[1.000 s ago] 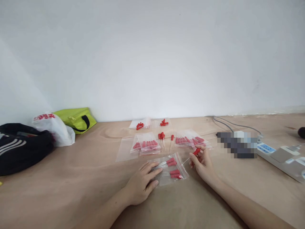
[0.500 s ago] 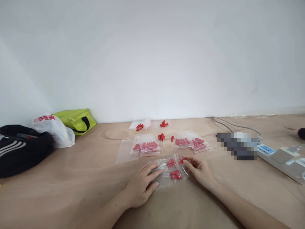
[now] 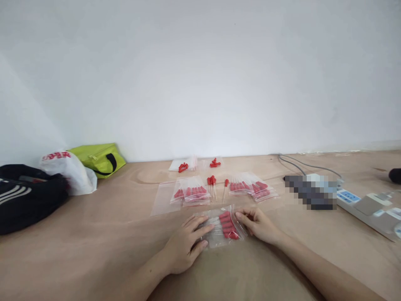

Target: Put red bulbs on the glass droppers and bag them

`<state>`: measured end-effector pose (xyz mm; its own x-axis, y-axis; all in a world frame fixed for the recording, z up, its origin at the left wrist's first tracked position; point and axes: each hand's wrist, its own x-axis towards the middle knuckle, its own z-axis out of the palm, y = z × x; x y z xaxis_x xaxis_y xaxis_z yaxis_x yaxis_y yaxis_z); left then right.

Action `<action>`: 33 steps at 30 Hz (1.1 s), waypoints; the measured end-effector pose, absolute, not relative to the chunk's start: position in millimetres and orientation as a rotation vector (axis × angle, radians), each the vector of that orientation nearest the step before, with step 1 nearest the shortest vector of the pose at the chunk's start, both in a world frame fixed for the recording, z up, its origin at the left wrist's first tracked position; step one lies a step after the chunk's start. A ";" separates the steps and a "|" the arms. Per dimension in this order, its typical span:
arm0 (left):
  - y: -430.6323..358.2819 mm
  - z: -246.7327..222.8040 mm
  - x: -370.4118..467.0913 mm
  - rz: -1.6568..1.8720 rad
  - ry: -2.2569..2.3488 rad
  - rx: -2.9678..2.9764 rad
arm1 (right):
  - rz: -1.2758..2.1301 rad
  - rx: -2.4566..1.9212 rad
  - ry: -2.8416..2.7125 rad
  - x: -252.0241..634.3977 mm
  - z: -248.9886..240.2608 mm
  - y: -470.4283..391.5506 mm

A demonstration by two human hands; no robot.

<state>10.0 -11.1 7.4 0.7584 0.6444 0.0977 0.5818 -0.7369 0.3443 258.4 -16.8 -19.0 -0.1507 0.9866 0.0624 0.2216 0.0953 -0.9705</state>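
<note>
A clear zip bag [image 3: 216, 239] lies on the table in front of me, with several red-capped droppers [image 3: 227, 225] side by side in it, caps toward the right. My left hand [image 3: 189, 242] rests with spread fingers on the bag's left part. At the bag's open-looking right edge, my right hand [image 3: 253, 223] has thumb and fingers pinched together on the rim. Behind the bag stand out a few loose droppers [image 3: 212, 181] and a single dropper [image 3: 226, 183]. Filled bags [image 3: 196, 191] lie to their left, and more filled bags [image 3: 257, 189] to their right.
Red caps [image 3: 183, 167] and more red caps [image 3: 215, 163] lie near the wall. A flat clear bag [image 3: 163, 200] is left of the filled ones. Black bag [image 3: 31, 200], white plastic bag [image 3: 67, 175] and green bag [image 3: 97, 159] sit left; a power strip [image 3: 347, 196] is right.
The red-capped dropper that my right hand held at the bag's edge is now inside with the others. My right hand's fingers have closed on the bag's edge; my left hand has hardly moved.
</note>
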 end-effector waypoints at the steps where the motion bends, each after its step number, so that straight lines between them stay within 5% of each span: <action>1: -11.2 8.1 10.1 0.296 0.952 2.665 | 1.071 -1.289 -1.430 257.7 -20.3 -15.2; 4: -10.7 9.8 10.5 0.244 0.924 2.683 | 0.959 -1.347 -1.321 252.6 -25.4 -10.6; 10: -10.2 10.4 9.6 0.245 0.863 2.677 | 1.366 -1.367 -1.305 245.1 -22.3 -11.4; 15: -12.5 5.9 8.6 0.429 0.883 2.706 | 1.233 -1.199 -1.243 246.2 -22.0 -13.8; 22: 11.1 2.8 -14.7 1.141 1.837 2.534 | 0.983 -1.081 -1.067 274.1 -16.4 14.3; 33: 41.4 1.9 -37.5 0.124 2.160 2.335 | 0.791 -1.197 -0.748 269.1 -35.2 46.6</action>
<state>-37.5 41.4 1.9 0.0764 0.9934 0.0851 0.9967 -0.0786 0.0227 269.1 46.6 -35.2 0.5263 0.8462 0.0832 -0.1304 0.1771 -0.9755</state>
